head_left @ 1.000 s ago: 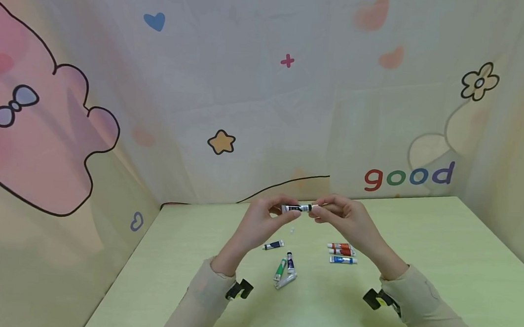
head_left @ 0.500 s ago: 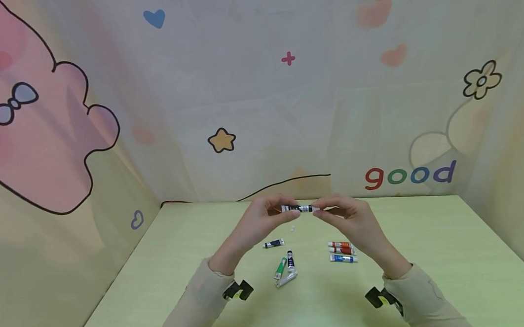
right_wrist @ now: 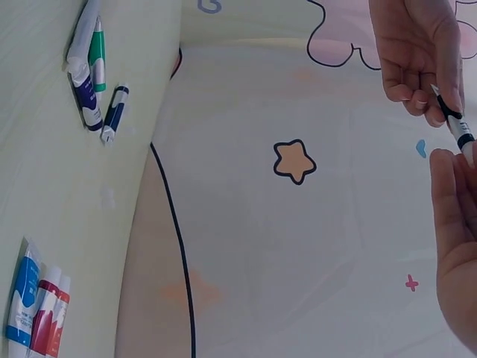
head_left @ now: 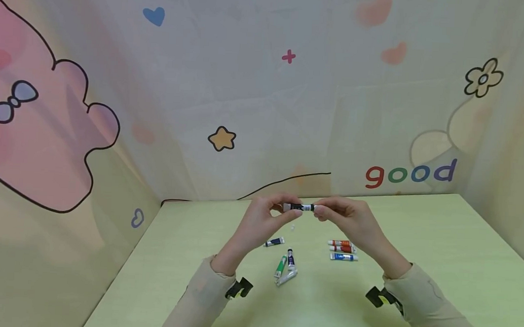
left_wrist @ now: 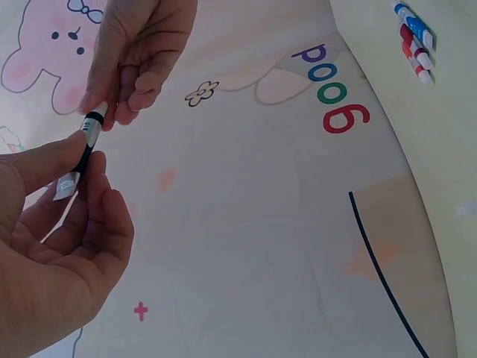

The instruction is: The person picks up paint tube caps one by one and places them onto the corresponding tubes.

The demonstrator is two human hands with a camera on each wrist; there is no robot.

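While both hands (head_left: 260,221) (head_left: 351,221) pinch a dark tube (head_left: 301,207), only the head view shows sleeves (head_left: 199,294).

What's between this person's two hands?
A black-and-white tube: the left hand pinches its body, the right hand its white end. The head view shows it, as do both wrist views.

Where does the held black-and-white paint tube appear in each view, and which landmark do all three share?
Head: paint tube just right of centre, below mid-height.
Left wrist: paint tube far left, above mid-height.
Right wrist: paint tube far right, above mid-height.
Shared landmark: pink plus sign, high in head, low in wrist views.
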